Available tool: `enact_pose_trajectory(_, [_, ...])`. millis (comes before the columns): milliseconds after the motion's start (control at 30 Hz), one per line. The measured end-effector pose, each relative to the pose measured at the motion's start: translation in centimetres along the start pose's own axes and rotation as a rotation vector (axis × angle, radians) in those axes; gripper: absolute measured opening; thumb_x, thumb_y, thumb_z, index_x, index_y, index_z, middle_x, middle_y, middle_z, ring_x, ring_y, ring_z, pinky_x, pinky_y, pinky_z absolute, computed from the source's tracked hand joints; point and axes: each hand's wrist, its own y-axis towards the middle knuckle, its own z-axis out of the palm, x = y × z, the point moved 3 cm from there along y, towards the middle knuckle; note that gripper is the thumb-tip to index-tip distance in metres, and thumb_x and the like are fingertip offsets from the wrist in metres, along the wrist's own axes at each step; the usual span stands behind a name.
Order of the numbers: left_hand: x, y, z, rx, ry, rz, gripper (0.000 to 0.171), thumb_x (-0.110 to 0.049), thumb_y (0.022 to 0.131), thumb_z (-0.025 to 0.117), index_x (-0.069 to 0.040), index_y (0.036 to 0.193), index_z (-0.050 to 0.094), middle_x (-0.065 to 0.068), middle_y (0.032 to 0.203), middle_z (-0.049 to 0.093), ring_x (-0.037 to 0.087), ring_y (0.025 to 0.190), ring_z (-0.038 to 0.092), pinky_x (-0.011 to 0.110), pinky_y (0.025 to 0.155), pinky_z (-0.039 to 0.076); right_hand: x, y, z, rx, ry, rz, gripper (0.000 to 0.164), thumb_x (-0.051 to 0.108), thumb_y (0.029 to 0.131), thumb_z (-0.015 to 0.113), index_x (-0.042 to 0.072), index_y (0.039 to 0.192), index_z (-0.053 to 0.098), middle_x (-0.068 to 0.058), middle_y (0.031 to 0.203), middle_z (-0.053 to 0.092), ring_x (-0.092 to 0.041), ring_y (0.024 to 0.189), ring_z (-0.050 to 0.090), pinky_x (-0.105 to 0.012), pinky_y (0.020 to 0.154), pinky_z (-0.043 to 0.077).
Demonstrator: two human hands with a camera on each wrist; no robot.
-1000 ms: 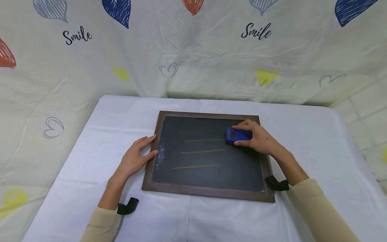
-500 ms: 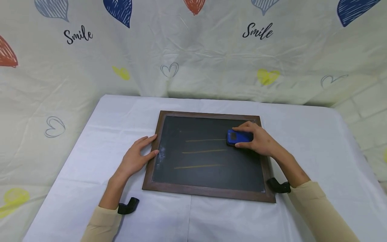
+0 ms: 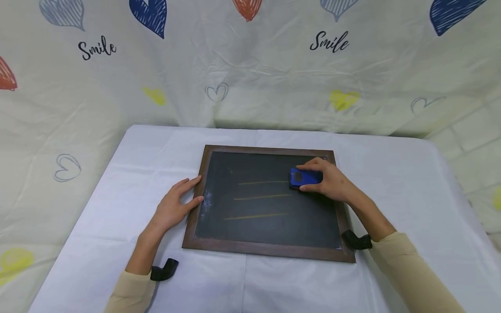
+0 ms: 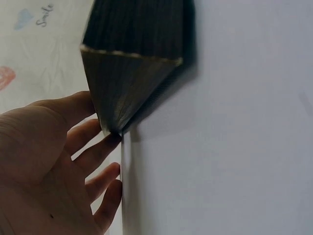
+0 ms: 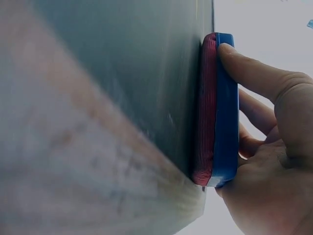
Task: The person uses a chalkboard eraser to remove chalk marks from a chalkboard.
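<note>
A chalkboard (image 3: 250,234) in a brown wooden frame lies on the table, with three yellow lines drawn across it. My right hand (image 3: 330,180) grips a blue chalkboard eraser (image 3: 307,177) between thumb and fingers, on the right part of the board. In the right wrist view, the eraser's (image 5: 226,112) red felt side faces the board and appears to touch it. My left hand (image 3: 174,208) rests at the frame's left edge, thumb and fingers spread. In the left wrist view, its fingertips (image 4: 110,147) reach the frame's corner region.
A white cloth (image 3: 109,208) covers the table around the board. Behind it hangs a pale curtain (image 3: 266,87) printed with hearts and the word Smile. A black wrist piece (image 3: 164,269) sticks out by the left cuff, another black wrist piece (image 3: 356,240) by the right.
The whole head view shifts slightly. Relative to the board, the eraser and both hands stay almost in place, and the yellow lines look the same.
</note>
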Motion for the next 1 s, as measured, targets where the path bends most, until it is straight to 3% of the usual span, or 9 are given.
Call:
enact_pose_trajectory(467, [0.2,0.0,0.1,-0.004,-0.014,0.008,0.067,-0.036,0.101,0.069,-0.025,0.162,0.041,0.023,0.169,0.031,0.048,0.156,0.029,0.075,0.118,0.031,2.0,1.8,1.6,0.040,-0.001,-0.014,0.064,0.031,0.088,0.086,0.016,0.146,0.063,-0.013,0.139,0.057,-0.037,0.125,0.059,-0.052,0.099,0.053])
enact_pose_trajectory(1000, [0.6,0.2,0.2,-0.007,-0.031,0.007,0.068,-0.036,0.101,0.070,-0.027,0.162,0.041,0.022,0.169,0.031,0.047,0.157,0.029,0.075,0.118,0.030,5.9,5.6,5.0,0.098,0.049,-0.048,0.065,0.031,0.086,0.088,0.018,0.145,0.064,-0.012,0.141,0.056,-0.036,0.131,0.056,-0.053,0.106,0.053])
